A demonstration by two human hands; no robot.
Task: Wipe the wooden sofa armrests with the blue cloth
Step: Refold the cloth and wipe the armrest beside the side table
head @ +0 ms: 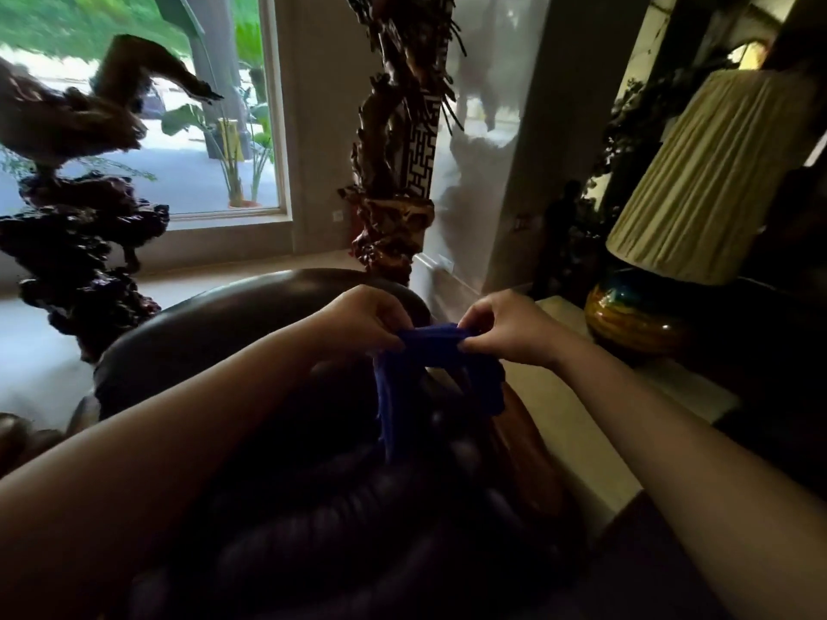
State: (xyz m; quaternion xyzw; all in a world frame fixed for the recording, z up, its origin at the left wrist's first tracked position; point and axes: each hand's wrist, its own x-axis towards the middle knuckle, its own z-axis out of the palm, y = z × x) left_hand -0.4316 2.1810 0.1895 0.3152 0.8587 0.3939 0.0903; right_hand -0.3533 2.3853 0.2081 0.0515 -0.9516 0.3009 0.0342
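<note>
The blue cloth [436, 373] hangs in the middle of the view, stretched by its top edge between both hands. My left hand [362, 322] pinches its left corner and my right hand [508, 328] pinches its right corner. Its lower part drapes down over the dark ridged sofa seat [358, 521]. A reddish wooden armrest [523, 445] runs along the sofa's right side, just under and right of the cloth. The sofa's dark rounded back [232, 324] curves behind my hands.
A pleated-shade lamp [689, 181] with a glazed base [635, 315] stands on a pale side table [581, 422] at the right. Carved root sculptures stand at the left [76, 217] and behind the sofa [394, 172]. A window [215, 105] lies beyond.
</note>
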